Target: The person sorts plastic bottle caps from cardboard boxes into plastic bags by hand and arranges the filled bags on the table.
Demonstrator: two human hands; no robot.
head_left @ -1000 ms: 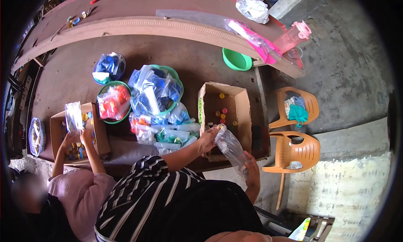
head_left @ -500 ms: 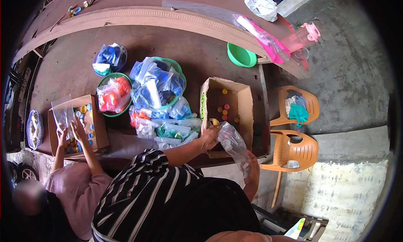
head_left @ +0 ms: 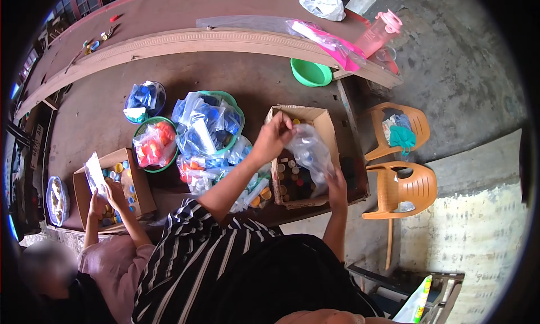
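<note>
A clear plastic bag [head_left: 310,151] hangs slanting over an open cardboard box [head_left: 331,134], with a few pale round shapes faintly visible inside it. My left hand [head_left: 272,138] is closed, its fingertips pinched at the bag's upper left edge. Lower down, my right hand [head_left: 337,186] grips the bag's other end near the box's right wall. Loose bottle caps in white, yellow and red lie in the box, such as a white cap [head_left: 291,163] and a red cap [head_left: 299,182]. The bag hides part of the box's inside.
Left of the box stand a green basket [head_left: 241,111] of bagged blue caps and a smaller green basket [head_left: 138,153] of orange ones. A co-worker's hands [head_left: 107,193] hold a bag over another box [head_left: 145,192]. Orange chairs [head_left: 419,183] stand to the right.
My left hand has risen from the box's lower left edge to its upper left, drawing the bag's top upward. The bag now hangs over the box, and the view has shifted slightly.
</note>
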